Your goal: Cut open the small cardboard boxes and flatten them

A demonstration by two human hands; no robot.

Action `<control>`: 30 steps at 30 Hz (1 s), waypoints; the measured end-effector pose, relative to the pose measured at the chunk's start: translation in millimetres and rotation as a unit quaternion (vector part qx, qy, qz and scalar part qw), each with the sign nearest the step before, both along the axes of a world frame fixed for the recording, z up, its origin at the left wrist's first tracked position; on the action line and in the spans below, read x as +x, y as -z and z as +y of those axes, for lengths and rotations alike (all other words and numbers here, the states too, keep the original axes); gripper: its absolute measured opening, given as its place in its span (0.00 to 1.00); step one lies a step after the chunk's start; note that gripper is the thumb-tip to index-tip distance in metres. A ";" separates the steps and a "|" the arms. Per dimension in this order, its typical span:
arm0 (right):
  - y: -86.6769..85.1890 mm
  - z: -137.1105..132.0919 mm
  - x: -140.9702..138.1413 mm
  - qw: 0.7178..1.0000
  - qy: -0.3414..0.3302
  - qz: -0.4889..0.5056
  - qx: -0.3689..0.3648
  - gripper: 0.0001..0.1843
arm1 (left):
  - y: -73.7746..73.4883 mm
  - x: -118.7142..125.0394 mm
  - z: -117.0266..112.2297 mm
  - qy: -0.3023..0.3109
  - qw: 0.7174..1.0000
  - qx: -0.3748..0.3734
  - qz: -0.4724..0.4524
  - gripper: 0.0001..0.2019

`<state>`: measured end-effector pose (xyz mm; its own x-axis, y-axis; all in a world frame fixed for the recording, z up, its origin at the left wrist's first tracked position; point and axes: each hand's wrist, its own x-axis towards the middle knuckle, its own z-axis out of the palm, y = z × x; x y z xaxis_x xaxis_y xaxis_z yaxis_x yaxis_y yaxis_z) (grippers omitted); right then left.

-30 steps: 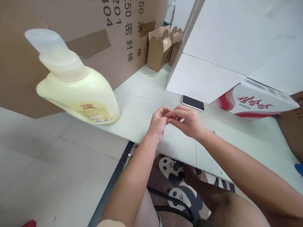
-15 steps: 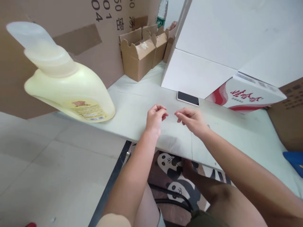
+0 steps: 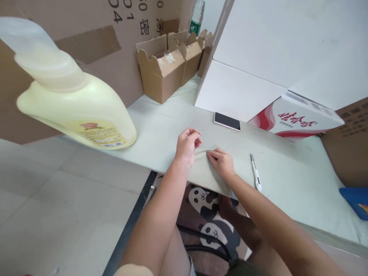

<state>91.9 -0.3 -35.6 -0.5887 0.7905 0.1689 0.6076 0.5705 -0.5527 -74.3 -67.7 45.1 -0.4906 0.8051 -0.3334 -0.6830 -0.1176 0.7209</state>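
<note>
My left hand hovers over the pale green cloth, thumb and fingertips pressed together. Whatever it may hold is too small or hidden to tell. Just to its right, my right hand is lower, its fingers pinched at the cloth surface. A faint crease or thin line runs from those fingertips toward the left hand; I cannot tell if it is cloth or something clear. A white utility knife lies to the right of my right hand. Beyond both hands rests a phone, dark screen up.
A large yellow bottle stands at the left edge. Small cardboard boxes and a water bottle are at the back. White boxes and a red-and-white carton stand behind. Something blue lies far right.
My right hand has moved down and slightly left, from above the cloth to its surface. Its arm has uncovered the utility knife. The left hand stays pinched in nearly the same place.
</note>
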 end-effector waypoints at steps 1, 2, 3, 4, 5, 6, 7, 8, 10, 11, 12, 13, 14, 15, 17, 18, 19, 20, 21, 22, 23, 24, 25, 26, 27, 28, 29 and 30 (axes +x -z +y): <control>1.7 0.4 -0.3 1.000 0.005 0.007 -0.003 0.17 | -0.1 0.2 0.0 0.001 1.000 0.001 0.000 0.06; 2.9 1.3 -0.4 1.000 0.010 0.013 -0.008 0.17 | -0.1 0.3 0.0 0.001 1.000 0.001 0.000 0.06; 3.6 2.6 -0.3 1.000 0.016 0.021 -0.015 0.17 | -0.1 0.5 0.1 0.002 1.000 0.001 0.001 0.06; 3.9 4.5 0.0 0.999 0.023 0.029 -0.024 0.17 | 0.0 0.6 0.1 0.003 1.000 0.001 0.002 0.06; 3.8 7.0 0.5 0.998 0.030 0.039 -0.035 0.18 | 0.0 0.6 0.2 0.003 1.000 0.001 0.004 0.06; 3.5 9.9 1.3 0.997 0.039 0.050 -0.048 0.19 | 0.1 0.5 0.3 0.002 1.000 0.001 0.005 0.06; 2.9 13.1 2.4 0.995 0.049 0.061 -0.064 0.21 | 0.2 0.3 0.3 0.001 1.000 0.001 0.005 0.06; 2.1 16.4 3.8 0.992 0.060 0.073 -0.083 0.23 | 0.3 0.1 0.4 0.000 1.000 0.002 0.004 0.06; 0.0 22.2 7.4 0.984 0.083 0.097 -0.124 0.25 | 0.5 -0.3 0.7 -0.004 1.000 0.004 0.001 0.06; -1.1 24.2 9.4 0.979 0.093 0.108 -0.144 0.25 | 0.5 -0.5 1.0 -0.005 1.000 0.006 -0.001 0.06; -2.3 25.3 11.3 0.975 0.102 0.118 -0.161 0.25 | 0.5 -0.6 1.2 -0.007 1.000 0.007 -0.002 0.07; -3.5 25.6 12.6 0.971 0.107 0.126 -0.175 0.25 | 0.5 -0.6 1.4 -0.010 1.000 0.007 -0.004 0.07; -5.0 25.2 13.0 0.968 0.109 0.131 -0.186 0.26 | 0.3 -0.7 1.6 -0.013 1.000 0.007 -0.006 0.07; -6.6 24.5 12.1 0.966 0.107 0.134 -0.195 0.27 | 0.1 -0.8 1.7 -0.016 1.000 0.008 -0.009 0.07; -11.5 23.8 4.0 0.965 0.093 0.133 -0.204 0.30 | -0.6 -1.7 1.3 -0.024 0.999 0.011 -0.020 0.08; -15.2 24.3 -3.8 0.966 0.083 0.132 -0.204 0.31 | -1.0 -2.6 0.9 -0.030 0.999 0.014 -0.027 0.08; -20.1 25.9 -14.5 0.968 0.070 0.130 -0.202 0.31 | -1.4 -4.0 0.2 -0.037 0.999 0.019 -0.034 0.08; -26.2 28.4 -27.9 0.970 0.056 0.130 -0.196 0.31 | -1.7 -5.9 -0.7 -0.046 0.998 0.023 -0.042 0.08; -33.7 31.8 -43.9 0.973 0.042 0.129 -0.189 0.29 | -2.0 -8.3 -1.8 -0.056 0.997 0.027 -0.050 0.08; -42.2 36.0 -62.1 0.974 0.027 0.129 -0.182 0.26 | -2.2 -11.2 -3.2 -0.068 0.995 0.031 -0.059 0.07; -51.5 40.8 -81.9 0.977 0.009 0.127 -0.171 0.22 | -2.4 -14.5 -4.8 -0.081 0.994 0.035 -0.069 0.07; -61.1 46.3 -102.9 0.980 -0.011 0.124 -0.157 0.18 | -2.7 -18.1 -6.6 -0.093 0.992 0.040 -0.079 0.07; -70.5 52.3 -124.6 0.984 -0.034 0.119 -0.132 0.14 | -3.0 -21.7 -8.5 -0.104 0.990 0.044 -0.090 0.07; -79.1 58.9 -146.7 0.988 -0.070 0.107 -0.083 0.12 | -3.4 -25.4 -10.3 -0.115 0.987 0.047 -0.099 0.06; -86.5 66.1 -168.7 0.989 -0.103 0.102 -0.031 0.11 | -3.9 -28.9 -12.1 -0.123 0.985 0.048 -0.107 0.06; -92.6 73.8 -190.5 0.986 -0.130 0.102 0.020 0.11 | -4.5 -32.2 -13.6 -0.129 0.984 0.047 -0.113 0.06; -97.1 82.0 -211.9 0.981 -0.153 0.103 0.060 0.11 | -5.1 -35.1 -14.9 -0.132 0.983 0.045 -0.118 0.06; -100.3 90.3 -232.3 0.976 -0.168 0.102 0.089 0.10 | -5.7 -37.7 -15.8 -0.134 0.983 0.042 -0.121 0.05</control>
<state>-140.5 90.0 64.7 -0.7494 0.5060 0.4270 0.2567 0.8165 -0.5171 -111.9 -83.5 50.8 -0.6029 0.6878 -0.4043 -0.7700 -0.3691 0.5204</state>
